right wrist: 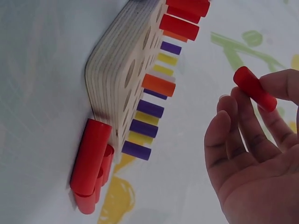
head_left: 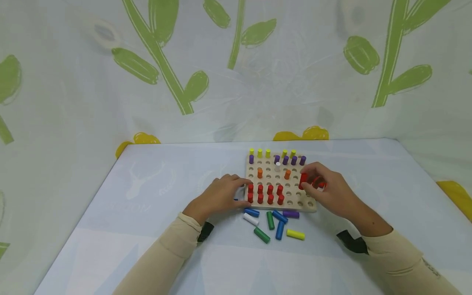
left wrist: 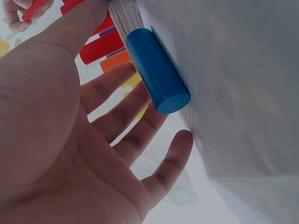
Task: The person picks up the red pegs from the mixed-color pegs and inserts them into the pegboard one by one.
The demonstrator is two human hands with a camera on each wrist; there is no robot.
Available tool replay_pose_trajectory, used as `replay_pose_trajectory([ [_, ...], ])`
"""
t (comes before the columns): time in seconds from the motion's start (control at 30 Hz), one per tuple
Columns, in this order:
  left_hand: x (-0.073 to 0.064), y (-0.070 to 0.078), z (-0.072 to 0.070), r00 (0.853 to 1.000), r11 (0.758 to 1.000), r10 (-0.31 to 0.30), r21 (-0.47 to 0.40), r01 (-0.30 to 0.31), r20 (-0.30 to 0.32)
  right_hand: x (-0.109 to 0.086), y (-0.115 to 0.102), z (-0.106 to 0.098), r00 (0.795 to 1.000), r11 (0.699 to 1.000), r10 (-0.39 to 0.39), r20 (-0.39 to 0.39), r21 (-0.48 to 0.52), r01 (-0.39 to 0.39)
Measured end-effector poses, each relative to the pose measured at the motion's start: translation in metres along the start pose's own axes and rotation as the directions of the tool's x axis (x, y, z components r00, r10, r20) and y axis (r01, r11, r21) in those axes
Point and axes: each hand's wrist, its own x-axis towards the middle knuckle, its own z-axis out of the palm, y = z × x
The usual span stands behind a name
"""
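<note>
A wooden pegboard (head_left: 307,207) lies on the table, with upright red, orange, purple, yellow and white pegs in some of its holes. My right hand (head_left: 332,190) pinches a red peg (head_left: 302,181) between thumb and fingers above the board's right side; the right wrist view shows this red peg (right wrist: 254,88) tilted and clear of the board. At the board's left edge is my left hand (head_left: 221,193), thumb and fingers spread, near the front red pegs (head_left: 250,198). A blue peg (left wrist: 156,70) lies beside the board near the left fingers.
In front of the board lie several loose pegs, among them green (head_left: 262,235), blue (head_left: 280,230), white (head_left: 251,219), purple (head_left: 291,214) and yellow (head_left: 296,234). Several loose red pegs (right wrist: 91,158) lie against the board's right side. A leaf-patterned sheet (head_left: 295,102) hangs behind the table.
</note>
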Motion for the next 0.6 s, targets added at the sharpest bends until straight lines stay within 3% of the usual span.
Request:
replay_pose_trajectory([
  [0.33, 0.002, -0.002, 0.001, 1.0, 1.0, 0.005, 0.005, -0.005, 0.003, 0.001, 0.001, 0.007, 0.997, 0.999, 0.048, 0.066, -0.01, -0.047],
  [0.6, 0.002, -0.002, -0.001, 1.0, 1.0, -0.003, -0.004, 0.003, 0.013, 0.002, -0.001, 0.012, 0.986, 0.989, 0.126, 0.111, -0.09, -0.117],
])
